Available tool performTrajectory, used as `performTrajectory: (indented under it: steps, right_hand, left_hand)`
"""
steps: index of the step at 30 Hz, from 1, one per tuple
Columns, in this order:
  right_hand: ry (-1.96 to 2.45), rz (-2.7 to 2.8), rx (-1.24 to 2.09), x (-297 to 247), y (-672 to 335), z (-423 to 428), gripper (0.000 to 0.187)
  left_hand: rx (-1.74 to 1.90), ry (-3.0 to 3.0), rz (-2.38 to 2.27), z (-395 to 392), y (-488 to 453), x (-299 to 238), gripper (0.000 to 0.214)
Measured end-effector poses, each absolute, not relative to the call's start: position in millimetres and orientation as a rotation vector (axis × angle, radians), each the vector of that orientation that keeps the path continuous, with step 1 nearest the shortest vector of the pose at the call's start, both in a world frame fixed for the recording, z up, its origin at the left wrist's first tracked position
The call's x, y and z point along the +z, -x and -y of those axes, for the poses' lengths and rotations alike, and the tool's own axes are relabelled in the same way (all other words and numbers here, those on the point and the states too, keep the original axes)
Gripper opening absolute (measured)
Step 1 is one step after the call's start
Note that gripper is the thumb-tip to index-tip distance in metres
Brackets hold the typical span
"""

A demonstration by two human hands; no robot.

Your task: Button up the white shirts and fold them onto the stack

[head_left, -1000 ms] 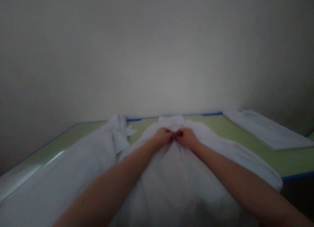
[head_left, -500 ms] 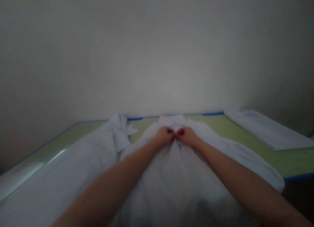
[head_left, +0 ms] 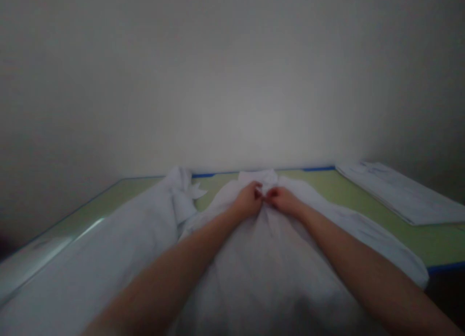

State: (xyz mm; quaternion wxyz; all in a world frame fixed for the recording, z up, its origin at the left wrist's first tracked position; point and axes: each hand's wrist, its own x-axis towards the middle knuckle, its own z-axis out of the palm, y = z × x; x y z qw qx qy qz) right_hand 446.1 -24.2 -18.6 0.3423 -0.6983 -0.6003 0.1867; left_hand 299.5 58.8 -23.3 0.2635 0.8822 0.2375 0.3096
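Observation:
A white shirt (head_left: 261,258) lies spread out in front of me, its collar (head_left: 256,176) towards the wall and a sleeve reaching out to the right. Just below the collar, my left hand (head_left: 250,199) pinches the cloth of the front. My right hand (head_left: 283,200) is closed on the same front, its fingertips close beside those of the left. Between them the fabric is drawn up into folds. Dim light and blur hide whether a button is between the fingers.
Another white garment (head_left: 138,234) lies rumpled on the left side of the green table (head_left: 410,241). On the right rests a flat folded white shirt (head_left: 403,193). A pale wall (head_left: 232,84) rises behind the table's blue edge.
My left hand has shifted slightly, its fingers now a little higher near the collar. The right hand still pinches the shirt front. The whole view has slid slightly to the right.

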Motion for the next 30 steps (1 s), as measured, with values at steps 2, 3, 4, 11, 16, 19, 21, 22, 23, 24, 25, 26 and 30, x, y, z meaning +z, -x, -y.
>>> performTrajectory:
  steps: [2, 3, 4, 11, 16, 19, 21, 22, 23, 24, 25, 26, 30]
  right_hand:
    - [1.819, 1.584, 0.424, -18, -446, 26, 0.032]
    - [1.826, 1.607, 0.378, -18, -446, 26, 0.030]
    - [1.833, 1.634, 0.331, -17, -445, 27, 0.026]
    - [1.789, 1.767, 0.302, -25, -449, 23, 0.030]
    - [1.793, 1.913, 0.318, -22, -451, 12, 0.023]
    - [1.860, 2.002, 0.170, -19, -459, 13, 0.026]
    - [1.958, 2.023, -0.062, -22, -470, 18, 0.037]
    - [2.010, 2.030, -0.177, -24, -478, 21, 0.044]
    - [2.062, 2.039, -0.266, -28, -486, 24, 0.051]
    - [2.114, 2.053, -0.313, -32, -495, 26, 0.057]
    - [2.165, 2.068, -0.323, -36, -503, 27, 0.062]
    - [2.211, 2.083, -0.308, -40, -510, 26, 0.065]
    - [2.286, 2.113, -0.240, -48, -530, 7, 0.074]
  left_hand:
    - [0.815, -2.404, -0.603, -59, -298, -23, 0.041]
    - [0.780, -2.430, -0.576, -60, -298, -23, 0.037]
    - [0.742, -2.456, -0.555, -61, -297, -23, 0.033]
    - [0.646, -2.635, -0.586, -74, -296, -30, 0.026]
    - [0.615, -2.889, -0.391, -79, -303, -37, 0.034]
    - [0.517, -2.985, -0.418, -88, -309, -40, 0.043]
    - [0.432, -3.028, -0.454, -97, -312, -41, 0.048]
    - [0.388, -3.044, -0.473, -102, -314, -41, 0.051]
    - [0.345, -3.056, -0.488, -107, -316, -41, 0.053]
    - [0.306, -3.067, -0.502, -112, -318, -41, 0.054]
    - [0.274, -3.076, -0.509, -117, -321, -40, 0.055]
    - [0.247, -3.085, -0.511, -122, -323, -40, 0.055]
    - [0.199, -3.129, -0.503, -140, -333, -38, 0.057]
